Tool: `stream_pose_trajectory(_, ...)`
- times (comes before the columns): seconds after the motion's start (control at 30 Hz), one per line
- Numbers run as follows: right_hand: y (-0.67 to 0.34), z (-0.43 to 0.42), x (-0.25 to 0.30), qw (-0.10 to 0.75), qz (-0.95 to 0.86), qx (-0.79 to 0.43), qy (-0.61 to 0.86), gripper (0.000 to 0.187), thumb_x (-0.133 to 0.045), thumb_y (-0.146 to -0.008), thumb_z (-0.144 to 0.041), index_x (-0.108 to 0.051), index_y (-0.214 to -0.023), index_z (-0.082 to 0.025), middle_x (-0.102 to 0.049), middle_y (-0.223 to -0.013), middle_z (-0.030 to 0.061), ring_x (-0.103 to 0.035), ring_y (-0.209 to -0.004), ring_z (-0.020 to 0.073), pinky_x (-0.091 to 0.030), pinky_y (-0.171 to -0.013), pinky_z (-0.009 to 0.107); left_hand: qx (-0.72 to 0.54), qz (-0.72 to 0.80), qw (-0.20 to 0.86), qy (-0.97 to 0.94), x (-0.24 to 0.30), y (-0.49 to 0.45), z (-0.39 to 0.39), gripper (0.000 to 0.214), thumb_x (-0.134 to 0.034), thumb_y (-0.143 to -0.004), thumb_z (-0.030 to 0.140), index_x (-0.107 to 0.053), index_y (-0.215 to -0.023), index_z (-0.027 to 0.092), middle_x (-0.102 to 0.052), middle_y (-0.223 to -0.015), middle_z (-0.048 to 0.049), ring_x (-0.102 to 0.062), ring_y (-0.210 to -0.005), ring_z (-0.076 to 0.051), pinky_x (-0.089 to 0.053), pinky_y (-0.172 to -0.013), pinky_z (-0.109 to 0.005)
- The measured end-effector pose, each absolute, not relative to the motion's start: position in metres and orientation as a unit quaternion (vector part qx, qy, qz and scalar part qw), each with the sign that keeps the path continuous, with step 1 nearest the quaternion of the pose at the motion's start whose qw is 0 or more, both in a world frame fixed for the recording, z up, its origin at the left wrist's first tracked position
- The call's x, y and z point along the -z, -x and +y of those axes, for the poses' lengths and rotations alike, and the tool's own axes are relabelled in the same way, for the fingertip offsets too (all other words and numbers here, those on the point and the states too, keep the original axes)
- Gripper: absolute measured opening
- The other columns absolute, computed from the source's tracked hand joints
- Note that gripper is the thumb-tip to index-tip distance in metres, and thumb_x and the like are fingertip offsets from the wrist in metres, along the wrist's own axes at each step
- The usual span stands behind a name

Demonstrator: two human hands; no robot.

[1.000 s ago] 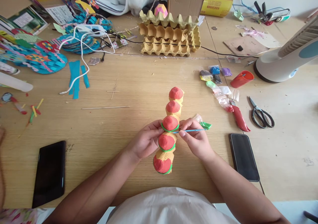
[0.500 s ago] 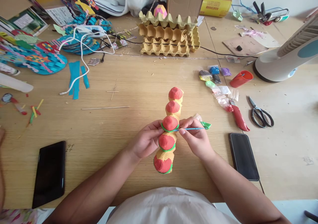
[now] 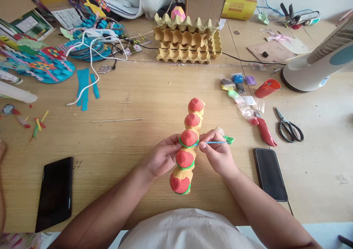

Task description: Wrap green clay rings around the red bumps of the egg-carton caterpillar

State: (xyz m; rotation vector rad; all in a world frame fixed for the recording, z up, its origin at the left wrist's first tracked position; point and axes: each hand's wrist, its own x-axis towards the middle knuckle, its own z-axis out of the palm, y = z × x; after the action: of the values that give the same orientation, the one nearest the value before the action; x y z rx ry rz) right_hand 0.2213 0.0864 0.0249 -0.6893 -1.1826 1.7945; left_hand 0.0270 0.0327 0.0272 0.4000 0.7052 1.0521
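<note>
A strip of egg carton runs away from me in front of my body, its several bumps capped with red clay. Green clay bands edge the three nearest caps; the two far caps show no green. My left hand grips the strip from its left side at the middle bumps, some fingers hidden under it. My right hand pinches a thin blue stick-like tool between thumb and fingers. The tool's tip touches or nearly touches the green band of the middle cap. A packet of green clay lies just beyond my right hand.
Right of me are a phone, scissors, a red-handled cutter, a red cup and clay packets. A black tablet or phone lies left. Stacked egg cartons stand behind; a fan stands right.
The far end of the egg carton strip has shifted very slightly toward me and right. Both hands keep nearly the same place, with the tool still at the middle cap.
</note>
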Motion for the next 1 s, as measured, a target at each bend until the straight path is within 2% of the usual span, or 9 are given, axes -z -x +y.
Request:
stream_pose_trajectory(0.27,-0.2207,0.088,-0.0243,0.424,-0.464,-0.729,0.273,0.019,-0.079,-0.091,-0.032,-0.063,-0.084,-0.024,-0.064,-0.081,-0.0011,-0.051,-0.072,0.0143,-0.042,-0.07,0.029,-0.487,0.338,0.784,-0.186,-0.0238,-0.0265,0.0333,0.023,-0.081,-0.083,0.037,-0.078,-0.103,0.025,-0.073,-0.083,-0.0009,-0.069,-0.078,-0.019,-0.053,-0.075,-0.032)
stream_pose_trajectory(0.5,-0.2207,0.0873,-0.0258,0.426,-0.476,-0.727,0.252,0.019,-0.081,-0.09,-0.03,-0.065,-0.083,-0.023,-0.063,-0.079,-0.0013,-0.054,-0.074,0.0137,-0.045,-0.07,0.028,-0.493,0.352,0.775,-0.18,-0.0252,-0.028,0.0345,0.023,-0.082,-0.08,0.036,-0.079,-0.101,0.026,-0.075,-0.091,-0.0027,-0.065,-0.078,-0.018,-0.052,-0.071,-0.031)
stream_pose_trajectory(1.0,-0.22,0.0871,-0.0273,0.427,-0.475,-0.722,0.266,0.02,-0.081,-0.089,-0.03,-0.064,-0.082,-0.023,-0.064,-0.077,-0.0014,-0.055,-0.072,0.014,-0.045,-0.069,0.029,-0.49,0.34,0.782,-0.184,-0.0253,-0.0282,0.0334,0.022,-0.08,-0.083,0.035,-0.078,-0.103,0.025,-0.073,-0.09,-0.0029,-0.067,-0.076,-0.018,-0.054,-0.07,-0.032)
